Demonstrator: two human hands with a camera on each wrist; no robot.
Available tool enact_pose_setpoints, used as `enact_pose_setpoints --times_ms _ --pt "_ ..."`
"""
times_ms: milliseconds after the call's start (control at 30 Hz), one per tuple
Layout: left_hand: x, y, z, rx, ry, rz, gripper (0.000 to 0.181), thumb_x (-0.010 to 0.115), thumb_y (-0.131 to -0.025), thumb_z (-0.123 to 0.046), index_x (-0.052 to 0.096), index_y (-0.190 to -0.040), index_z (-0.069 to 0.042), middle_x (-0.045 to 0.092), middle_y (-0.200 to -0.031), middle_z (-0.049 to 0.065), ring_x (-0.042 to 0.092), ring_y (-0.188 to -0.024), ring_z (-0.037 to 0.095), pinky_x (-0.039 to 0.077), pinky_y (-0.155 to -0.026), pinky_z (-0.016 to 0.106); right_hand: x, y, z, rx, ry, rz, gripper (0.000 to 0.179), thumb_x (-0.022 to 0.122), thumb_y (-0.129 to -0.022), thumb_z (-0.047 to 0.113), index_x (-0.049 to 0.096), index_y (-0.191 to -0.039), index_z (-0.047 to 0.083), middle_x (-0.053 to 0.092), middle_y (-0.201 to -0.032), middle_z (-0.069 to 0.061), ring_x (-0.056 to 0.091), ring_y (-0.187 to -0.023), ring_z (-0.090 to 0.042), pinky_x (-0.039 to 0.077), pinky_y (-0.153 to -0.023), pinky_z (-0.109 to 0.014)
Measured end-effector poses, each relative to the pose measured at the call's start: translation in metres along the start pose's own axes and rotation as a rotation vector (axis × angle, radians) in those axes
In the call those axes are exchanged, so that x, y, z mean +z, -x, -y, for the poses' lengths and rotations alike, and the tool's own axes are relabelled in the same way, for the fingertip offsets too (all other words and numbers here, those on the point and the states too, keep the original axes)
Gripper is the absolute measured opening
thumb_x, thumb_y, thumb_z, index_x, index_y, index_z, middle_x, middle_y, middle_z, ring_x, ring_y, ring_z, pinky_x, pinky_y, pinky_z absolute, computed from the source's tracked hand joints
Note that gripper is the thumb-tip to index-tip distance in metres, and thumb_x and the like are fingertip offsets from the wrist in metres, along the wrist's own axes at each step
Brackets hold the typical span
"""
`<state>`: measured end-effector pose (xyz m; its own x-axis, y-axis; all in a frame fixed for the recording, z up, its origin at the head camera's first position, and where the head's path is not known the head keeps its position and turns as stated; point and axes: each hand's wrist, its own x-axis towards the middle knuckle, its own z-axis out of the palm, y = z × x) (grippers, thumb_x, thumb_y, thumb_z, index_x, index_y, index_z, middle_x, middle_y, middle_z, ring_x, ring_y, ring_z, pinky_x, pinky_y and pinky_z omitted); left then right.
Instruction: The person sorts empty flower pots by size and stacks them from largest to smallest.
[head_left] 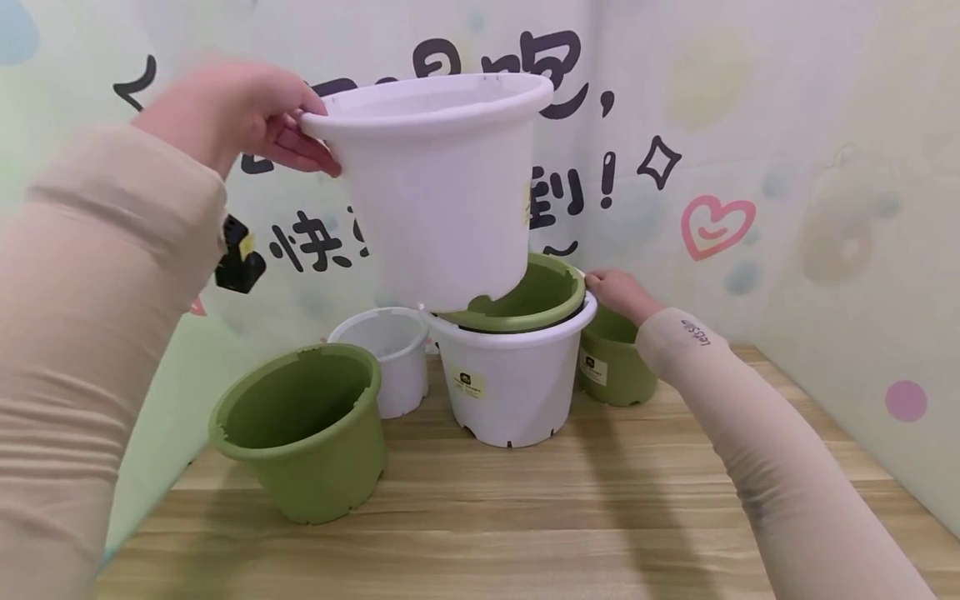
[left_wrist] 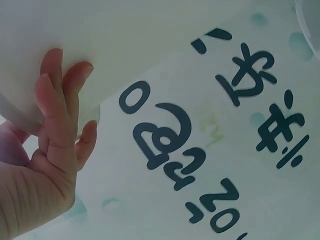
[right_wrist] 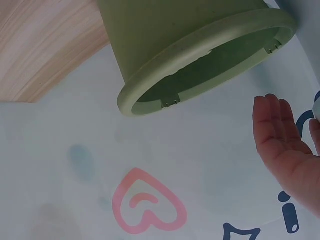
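Observation:
My left hand (head_left: 258, 117) grips the rim of a large white plant pot (head_left: 442, 183), thumb over the rim and fingers against the outer wall. The pot hangs in the air, tilted slightly, above a stack on the table. In the stack, a green pot (head_left: 551, 292) sits inside another white pot (head_left: 510, 383), with a dark rim edge between them. My right hand (head_left: 618, 293) is at the right side of the stack's rim. From the right wrist, that hand (right_wrist: 282, 142) shows straight fingers, the thumb apart at the frame's edge.
On the wooden table (head_left: 487, 517), a green pot (head_left: 322, 467) stands front left, with a smaller white pot (head_left: 405, 375) behind it. Another green pot (head_left: 622, 367) stands right of the stack, below my right hand. A printed wall (head_left: 825, 167) rises close behind.

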<state>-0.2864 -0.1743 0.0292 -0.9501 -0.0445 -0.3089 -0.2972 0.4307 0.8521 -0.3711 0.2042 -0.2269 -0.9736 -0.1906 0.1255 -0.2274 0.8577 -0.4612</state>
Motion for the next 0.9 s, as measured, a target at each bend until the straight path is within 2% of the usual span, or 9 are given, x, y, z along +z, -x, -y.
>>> enact_pose_setpoints --times_ms 233,400,567,700,800,900 --pt "0.021 -0.016 0.000 -0.040 0.147 -0.033 0.023 0.039 -0.097 -0.019 0.037 -0.119 -0.020 0.064 -0.064 0.020 0.068 -0.067 0.031 0.055 -0.072 0.036 -0.001 0.003 0.001 0.010 -0.008 0.005 0.043 0.025 -0.098 0.023 0.051 -0.125 0.001 0.051 -0.123 -0.025 0.046 -0.110 -0.037 0.032 -0.101 -0.050" --pt "0.035 -0.026 0.003 -0.041 0.237 -0.064 0.034 0.039 -0.097 -0.017 0.031 -0.129 -0.023 0.063 -0.061 0.020 0.067 -0.062 0.033 0.055 -0.072 0.038 -0.001 0.004 0.005 0.010 -0.004 0.022 0.045 0.024 -0.098 0.024 0.047 -0.129 0.001 0.046 -0.130 -0.025 0.042 -0.120 -0.040 0.028 -0.105 -0.050" --pt "0.051 -0.033 0.008 -0.019 0.238 -0.074 0.040 0.038 -0.097 -0.013 0.027 -0.134 -0.022 0.062 -0.058 0.018 0.066 -0.057 0.032 0.055 -0.070 0.038 0.001 0.002 0.008 0.021 -0.015 0.030 0.045 0.024 -0.098 0.024 0.046 -0.130 0.001 0.045 -0.132 -0.024 0.040 -0.123 -0.040 0.027 -0.106 -0.049" --pt "0.066 -0.038 0.013 -0.002 0.212 -0.087 0.037 0.037 -0.097 -0.013 0.031 -0.132 -0.017 0.062 -0.055 0.016 0.065 -0.053 0.029 0.055 -0.071 0.037 0.001 0.001 0.008 0.023 -0.012 0.025 0.045 0.024 -0.098 0.024 0.047 -0.129 0.001 0.046 -0.130 -0.025 0.043 -0.119 -0.039 0.029 -0.104 -0.049" --pt "0.077 -0.041 0.017 0.005 0.177 -0.078 0.037 0.036 -0.097 -0.013 0.030 -0.133 -0.015 0.067 -0.090 0.021 0.064 -0.051 0.027 0.055 -0.071 0.035 0.001 0.000 0.008 0.025 -0.015 0.024 0.045 0.023 -0.098 0.024 0.048 -0.128 0.001 0.047 -0.129 -0.026 0.043 -0.117 -0.039 0.030 -0.103 -0.049" --pt "0.086 -0.042 0.020 0.015 0.139 -0.089 0.039 0.035 -0.096 -0.012 0.029 -0.135 -0.013 0.056 -0.124 0.018 0.063 -0.049 0.026 0.055 -0.069 0.035 0.001 0.000 0.008 0.031 -0.022 0.029 0.045 0.023 -0.098 0.024 0.048 -0.127 0.001 0.047 -0.128 -0.026 0.044 -0.115 -0.038 0.030 -0.102 -0.049"
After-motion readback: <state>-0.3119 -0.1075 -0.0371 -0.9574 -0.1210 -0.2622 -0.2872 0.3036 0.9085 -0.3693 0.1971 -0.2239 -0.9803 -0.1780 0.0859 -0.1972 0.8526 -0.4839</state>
